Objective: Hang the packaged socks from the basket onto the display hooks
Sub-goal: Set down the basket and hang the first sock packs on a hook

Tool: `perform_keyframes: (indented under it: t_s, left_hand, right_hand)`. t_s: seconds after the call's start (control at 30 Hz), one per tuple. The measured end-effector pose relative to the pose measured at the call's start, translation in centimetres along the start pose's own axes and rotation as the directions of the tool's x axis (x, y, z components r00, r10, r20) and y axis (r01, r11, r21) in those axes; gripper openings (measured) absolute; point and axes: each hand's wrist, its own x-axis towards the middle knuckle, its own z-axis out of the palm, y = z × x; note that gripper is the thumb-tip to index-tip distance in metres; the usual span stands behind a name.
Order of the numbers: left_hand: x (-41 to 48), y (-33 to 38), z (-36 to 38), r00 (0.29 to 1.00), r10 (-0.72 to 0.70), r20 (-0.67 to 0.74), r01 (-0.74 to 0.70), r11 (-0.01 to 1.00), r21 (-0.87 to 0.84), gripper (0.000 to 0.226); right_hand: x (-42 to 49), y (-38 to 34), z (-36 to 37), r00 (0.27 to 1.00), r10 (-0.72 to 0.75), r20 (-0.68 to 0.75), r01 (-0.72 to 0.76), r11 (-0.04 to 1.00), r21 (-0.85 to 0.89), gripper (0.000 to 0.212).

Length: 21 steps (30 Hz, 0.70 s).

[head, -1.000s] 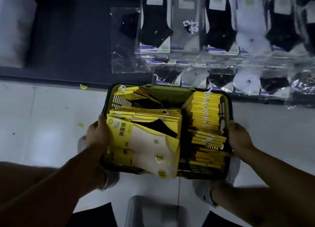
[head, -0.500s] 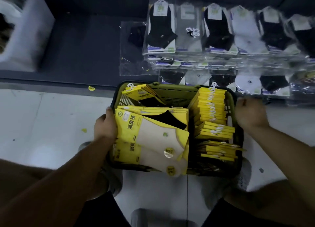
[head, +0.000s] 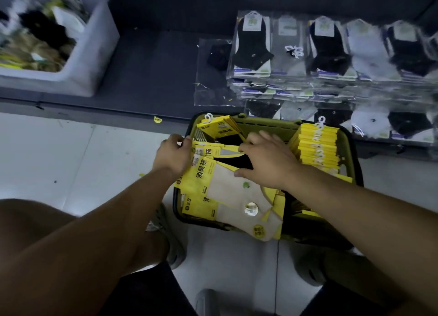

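Olive basket (head: 265,126) with dark rim on white floor (head: 71,161), right of centre, just near of a dark low shelf (head: 154,66). Full of packaged socks (head: 227,192) in yellow card:
- flat pile on the basket's left half, beige pair on top
- upright row (head: 317,147) along the right side, white hanger loops up
- small stack (head: 220,128) leaning in the far-left corner

All socks in the basket.

Left hand (head: 171,154) at the basket's left edge, fingers curled, thumb on top, clamped on the left end of the flat pile; unclear whether the rim is caught in the grip too. Right hand (head: 267,164) flat on the pile's middle, fingers apart and stretched toward the far side, thumb resting on the beige pair, nothing clasped.

Clear-bagged socks (head: 327,47), black, grey and white, in rows on the shelf far right. White bin (head: 94,55) far left on the same shelf, contents blurred.
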Motion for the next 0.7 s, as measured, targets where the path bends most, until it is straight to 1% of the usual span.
perform_keyframes:
  t_s: [0.13, 0.27, 0.37, 0.43, 0.57, 0.7]
  left_hand:
    - [-1.0, -0.8, 0.5, 1.000, 0.015, 0.026, -0.013, 0.998, -0.062, 0.041]
    - [-2.6, -1.3, 1.6, 0.999, 0.036, -0.032, -0.039, 0.996, -0.079, 0.039]
    - [-3.2, -1.5, 2.2, 0.998, 0.028, -0.055, -0.036, 0.988, -0.148, 0.037]
    - [-3.3, -1.5, 2.3, 0.997, 0.020, -0.070, -0.033, 0.981, -0.192, 0.035]
    - [-3.3, -1.5, 2.0, 0.998, 0.000, -0.066, -0.017, 0.963, -0.268, 0.037]
    - [-3.5, -1.0, 1.6, 0.998, -0.012, -0.066, -0.010, 0.949, -0.314, 0.040]
  right_hand:
    - [0.0, -0.7, 0.7, 0.999, 0.042, -0.034, -0.043, 0.999, -0.029, 0.070]
    - [0.0, -1.9, 1.0, 0.995, 0.037, -0.095, -0.041, 0.998, -0.042, 0.077]
    - [0.3, -2.7, 1.4, 0.995, 0.030, -0.095, -0.041, 0.993, -0.110, 0.075]
    - [0.5, -2.8, 1.6, 0.996, 0.049, -0.080, -0.058, 0.992, -0.116, 0.073]
    - [0.8, -2.2, 1.6, 0.995, 0.079, -0.060, -0.082, 0.996, -0.046, 0.065]
    - [1.1, -1.0, 0.2, 0.991, 0.131, -0.018, -0.128, 0.983, 0.130, 0.051]
